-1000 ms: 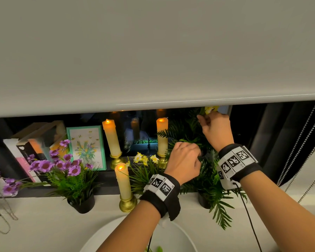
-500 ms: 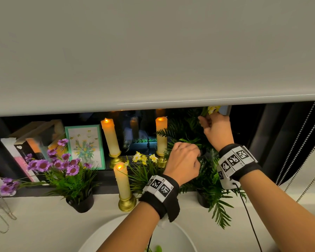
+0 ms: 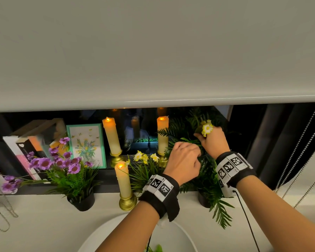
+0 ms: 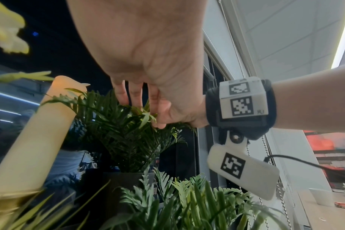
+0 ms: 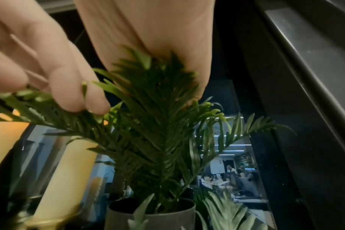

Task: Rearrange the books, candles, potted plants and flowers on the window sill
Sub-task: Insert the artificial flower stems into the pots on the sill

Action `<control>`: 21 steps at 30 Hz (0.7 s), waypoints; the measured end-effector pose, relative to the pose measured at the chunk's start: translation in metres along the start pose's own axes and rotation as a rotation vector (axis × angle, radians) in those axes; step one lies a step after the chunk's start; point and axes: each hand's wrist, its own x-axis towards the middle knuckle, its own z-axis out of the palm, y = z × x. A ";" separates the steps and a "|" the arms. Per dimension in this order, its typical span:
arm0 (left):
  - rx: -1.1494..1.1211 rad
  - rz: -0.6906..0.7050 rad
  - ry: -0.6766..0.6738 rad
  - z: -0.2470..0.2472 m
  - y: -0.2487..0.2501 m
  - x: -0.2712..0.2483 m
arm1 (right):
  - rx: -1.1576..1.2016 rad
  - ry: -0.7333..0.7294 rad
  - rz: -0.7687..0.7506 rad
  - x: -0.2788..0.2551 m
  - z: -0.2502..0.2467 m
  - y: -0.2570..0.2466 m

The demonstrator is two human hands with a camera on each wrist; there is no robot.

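My right hand pinches a small yellow-and-white flower by its stem, over the back fern at the right of the window sill. In the right wrist view its fingers curl at the fern's fronds, above a grey pot. Just left and nearer, my left hand is curled into the fern leaves; its fingers and thumb close on a frond. What lies under its knuckles is hidden. A front fern stands below both wrists.
Three lit candles on gold bases, a yellow daffodil plant, a purple flower pot, a flower-print book and leaning books fill the sill. A lowered blind hangs above. Bead chains hang right.
My right hand has come down and slightly left from under the blind's edge, bringing the yellow flower into full sight. The left hand has stayed at the fern.
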 end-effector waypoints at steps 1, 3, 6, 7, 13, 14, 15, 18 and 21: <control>0.000 0.000 -0.002 0.000 0.000 0.000 | 0.003 0.009 -0.002 -0.001 0.000 -0.002; 0.005 0.002 -0.004 -0.001 0.000 0.000 | -0.023 0.013 -0.021 0.000 0.000 -0.003; 0.010 -0.001 -0.018 -0.001 0.000 -0.001 | -0.067 0.009 -0.020 0.005 -0.001 -0.005; 0.016 -0.001 -0.024 -0.001 0.001 -0.001 | -0.100 -0.020 -0.012 0.005 -0.002 -0.006; 0.050 0.007 -0.044 -0.002 0.000 -0.003 | 0.055 -0.020 -0.068 -0.007 -0.011 -0.008; 0.057 0.004 -0.047 -0.003 0.000 -0.003 | 0.061 -0.016 -0.075 -0.009 -0.013 -0.008; 0.061 0.004 -0.051 -0.005 -0.001 -0.003 | 0.058 -0.017 -0.080 -0.010 -0.013 -0.007; 0.057 0.013 -0.072 -0.008 -0.001 -0.004 | 0.060 -0.012 -0.082 -0.014 -0.019 -0.010; 0.049 0.032 -0.085 -0.009 -0.001 -0.007 | 0.066 -0.009 -0.069 -0.020 -0.026 -0.015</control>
